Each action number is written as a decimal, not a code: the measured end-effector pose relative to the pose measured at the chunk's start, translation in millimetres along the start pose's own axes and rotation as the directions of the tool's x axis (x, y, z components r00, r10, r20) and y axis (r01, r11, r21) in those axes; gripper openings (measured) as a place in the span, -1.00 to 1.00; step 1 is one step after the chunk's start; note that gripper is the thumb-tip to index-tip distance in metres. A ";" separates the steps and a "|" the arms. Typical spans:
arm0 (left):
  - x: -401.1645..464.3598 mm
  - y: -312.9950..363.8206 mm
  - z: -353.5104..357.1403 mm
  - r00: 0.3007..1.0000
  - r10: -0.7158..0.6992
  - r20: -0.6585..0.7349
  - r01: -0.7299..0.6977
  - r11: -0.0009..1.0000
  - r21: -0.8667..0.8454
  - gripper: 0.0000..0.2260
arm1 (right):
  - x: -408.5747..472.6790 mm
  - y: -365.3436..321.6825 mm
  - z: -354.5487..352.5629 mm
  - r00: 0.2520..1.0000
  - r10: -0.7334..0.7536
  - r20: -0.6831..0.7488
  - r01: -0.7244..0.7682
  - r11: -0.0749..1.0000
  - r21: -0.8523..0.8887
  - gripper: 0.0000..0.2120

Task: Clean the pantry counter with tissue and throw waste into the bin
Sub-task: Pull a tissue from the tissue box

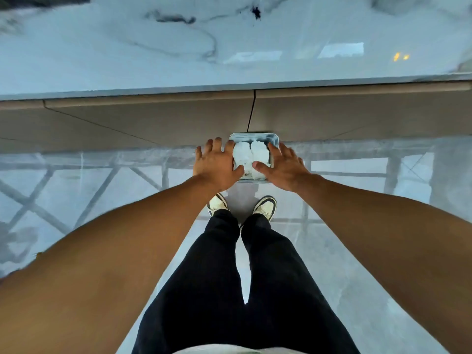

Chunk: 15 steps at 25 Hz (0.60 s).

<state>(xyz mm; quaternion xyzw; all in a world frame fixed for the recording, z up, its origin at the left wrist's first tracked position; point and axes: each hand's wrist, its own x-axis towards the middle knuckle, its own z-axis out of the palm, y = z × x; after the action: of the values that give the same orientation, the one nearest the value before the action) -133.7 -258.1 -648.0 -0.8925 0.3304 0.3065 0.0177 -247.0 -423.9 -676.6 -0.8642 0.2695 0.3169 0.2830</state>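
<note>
Reaching down, the left hand (217, 164) and right hand (284, 168) flanked the small metal bin (254, 137) on the floor below the marble counter (153, 60), fingers spread, gripping nothing. Crumpled tissue (251, 155) inside it appeared light, soft, compressible; best pinched from above.

I'm standing in what looks like a pantry or kitchenette. Beyond my fingers (217, 149) runs a long white marble-veined desk (178, 60) with flat, handle-free beige cabinet fronts (153, 118) beneath it. Under my fingers a small metal bin (273, 138) sits on a glossy pale tiled floor (357, 264), which mirrors window frames.
</note>
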 end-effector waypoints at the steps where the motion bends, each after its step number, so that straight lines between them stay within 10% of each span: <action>1: -9.4 1.3 -12.6 1.000 -0.005 -0.013 0.004 1.000 -0.007 -0.32 | -8.8 -5.1 -9.4 1.000 -0.006 -0.004 0.006 1.000 -0.009 -0.17; 15: -81.3 11.4 -139.4 0.982 -0.006 -0.189 0.018 0.998 0.061 -0.26 | -88.0 -72.5 -102.2 0.994 -0.054 -0.100 0.050 0.998 -0.046 -0.12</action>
<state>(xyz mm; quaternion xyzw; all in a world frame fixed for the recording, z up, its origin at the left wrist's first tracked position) -114.2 -252.5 -487.5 -0.9186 0.3345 0.2098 0.0161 -217.4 -415.7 -526.6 -0.8918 0.2538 0.2711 0.2583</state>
